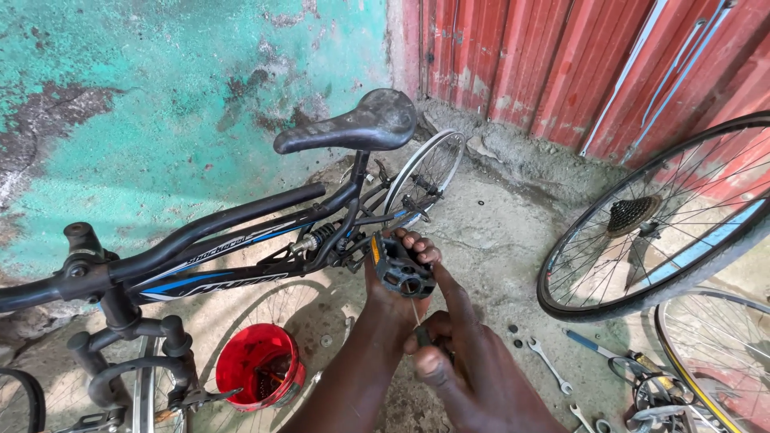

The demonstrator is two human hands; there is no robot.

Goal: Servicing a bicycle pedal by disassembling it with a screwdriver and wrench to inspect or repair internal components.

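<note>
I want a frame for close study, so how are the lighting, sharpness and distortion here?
Head view: soft daylight; spoke shadows on the concrete ground; pedal and both hands sharp; wide lens bows the wheel near the right edge; no strong glare.

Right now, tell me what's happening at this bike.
A person stands over a black bicycle leaning by a turquoise wall. The left hand grips a black pedal with an orange reflector, held beside the frame. The right hand holds a thin tool pointed up at the pedal's underside. A red tub, spanners and loose wheels lie on the concrete.
</note>
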